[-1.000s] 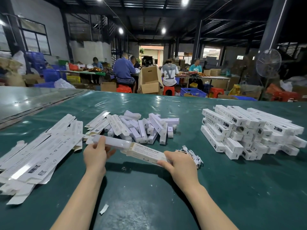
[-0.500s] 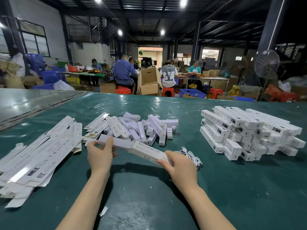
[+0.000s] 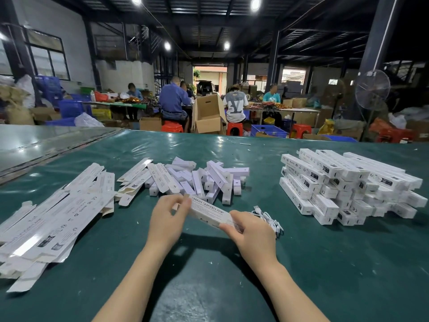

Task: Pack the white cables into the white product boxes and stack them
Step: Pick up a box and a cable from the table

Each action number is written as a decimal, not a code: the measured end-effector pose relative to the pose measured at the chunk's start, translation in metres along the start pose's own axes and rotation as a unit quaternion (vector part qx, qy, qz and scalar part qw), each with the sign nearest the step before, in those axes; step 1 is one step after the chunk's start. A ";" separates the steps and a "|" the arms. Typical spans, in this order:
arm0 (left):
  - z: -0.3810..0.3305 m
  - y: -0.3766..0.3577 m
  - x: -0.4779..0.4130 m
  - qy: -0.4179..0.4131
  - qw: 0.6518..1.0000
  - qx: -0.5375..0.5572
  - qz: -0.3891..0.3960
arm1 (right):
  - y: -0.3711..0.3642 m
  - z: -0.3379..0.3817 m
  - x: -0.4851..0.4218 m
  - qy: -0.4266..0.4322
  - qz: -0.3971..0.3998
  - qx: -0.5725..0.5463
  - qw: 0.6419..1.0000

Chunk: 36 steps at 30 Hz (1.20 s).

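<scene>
I hold a long white product box (image 3: 209, 213) printed "SMART SENSOR LAMP" just above the green table (image 3: 325, 263). My left hand (image 3: 168, 219) pinches its left end with curled fingers. My right hand (image 3: 251, 233) grips its right end. A coiled white cable (image 3: 269, 217) lies on the table just right of my right hand. Stacked closed white boxes (image 3: 343, 184) stand at the right.
A heap of small white inner pieces (image 3: 199, 180) lies beyond my hands. Flat unfolded box blanks (image 3: 53, 217) spread over the left of the table. Several people sit at far tables among cardboard cartons (image 3: 209, 115). A standing fan (image 3: 371, 89) is at the far right.
The white inner piece that stuck out of the box's left end has gone into the box. My left hand slid right to the box's left end. The box tilted a little.
</scene>
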State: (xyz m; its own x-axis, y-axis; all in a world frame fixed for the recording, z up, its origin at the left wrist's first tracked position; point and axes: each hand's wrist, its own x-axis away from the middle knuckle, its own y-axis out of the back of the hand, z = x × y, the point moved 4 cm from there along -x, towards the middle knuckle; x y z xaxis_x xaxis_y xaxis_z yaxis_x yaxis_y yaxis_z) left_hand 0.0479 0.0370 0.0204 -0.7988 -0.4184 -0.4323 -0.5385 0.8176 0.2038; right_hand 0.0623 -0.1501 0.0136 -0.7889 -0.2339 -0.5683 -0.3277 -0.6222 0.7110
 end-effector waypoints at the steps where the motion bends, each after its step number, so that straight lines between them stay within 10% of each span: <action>1: -0.004 -0.006 0.004 -0.010 1.000 0.013 0.023 | 0.001 0.000 0.000 0.005 -0.002 0.002 1.000; 7: 0.006 -0.023 0.011 0.171 0.965 0.200 -0.007 | -0.003 0.016 0.000 0.008 0.009 -0.017 1.000; 12: 0.010 -0.022 0.011 0.241 0.935 0.233 -0.116 | 0.000 0.012 -0.008 -0.116 -0.002 -0.323 0.939; 17: 0.002 -0.003 -0.004 0.258 0.953 0.156 0.009 | 0.024 -0.052 -0.008 -0.227 -0.064 -0.046 0.971; 21: -0.013 -0.006 0.004 0.186 0.958 -0.097 0.194 | 0.014 -0.065 -0.007 -0.229 0.037 0.047 0.972; 25: -0.015 -0.017 0.017 0.096 0.862 -0.315 0.384 | 0.015 -0.065 -0.008 -0.228 0.051 0.038 0.972; 36: -0.022 -0.025 0.028 -0.043 0.872 -0.322 0.365 | 0.019 -0.063 -0.009 -0.226 0.044 0.042 0.972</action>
State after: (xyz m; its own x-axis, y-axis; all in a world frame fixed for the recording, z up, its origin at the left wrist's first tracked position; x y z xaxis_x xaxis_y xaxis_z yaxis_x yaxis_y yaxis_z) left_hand 0.0330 -0.0033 0.0222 -0.9839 0.1744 -0.0389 0.0445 0.4503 0.8918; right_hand 0.0959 -0.2070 0.0059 -0.9572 0.0810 -0.2780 -0.2759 -0.5466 0.7907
